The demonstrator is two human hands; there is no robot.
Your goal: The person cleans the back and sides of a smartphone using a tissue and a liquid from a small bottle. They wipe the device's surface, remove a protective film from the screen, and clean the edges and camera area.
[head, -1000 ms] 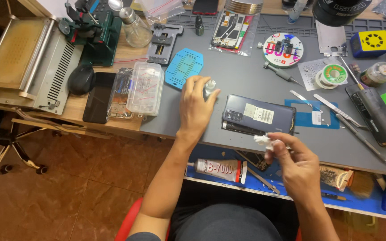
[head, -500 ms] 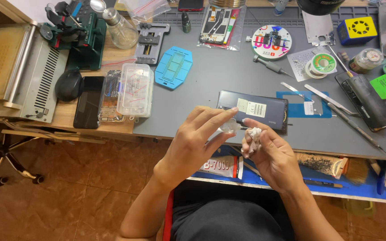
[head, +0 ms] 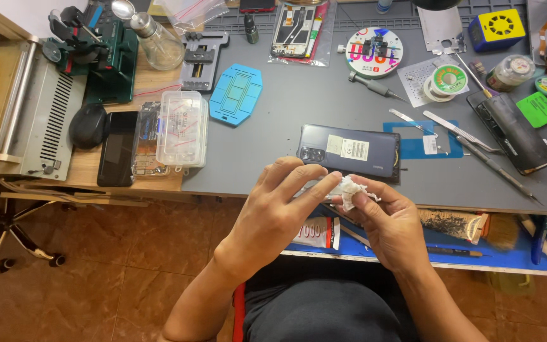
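My left hand point(head: 280, 206) is closed around a small clear bottle, which is almost hidden behind its fingers, with its tip turned toward a crumpled white tissue point(head: 351, 187). My right hand point(head: 384, 225) pinches that tissue between thumb and fingers. Both hands meet just over the near edge of the grey mat point(head: 324, 101). A dark blue phone point(head: 349, 152) lies back-up on the mat right behind them, with its cover slightly lifted.
A glue tube point(head: 314, 233) lies on the lower shelf under my hands. Tweezers point(head: 460, 134) and a probe lie right of the phone; a clear plastic box point(head: 182, 128), a black phone point(head: 116, 157) and a blue jig point(head: 237, 94) lie left. A grey machine point(head: 17, 104) stands far left.
My left hand lifted the small bottle off the mat and brought it to the tissue in my right hand. Both hands now meet at the table's near edge.
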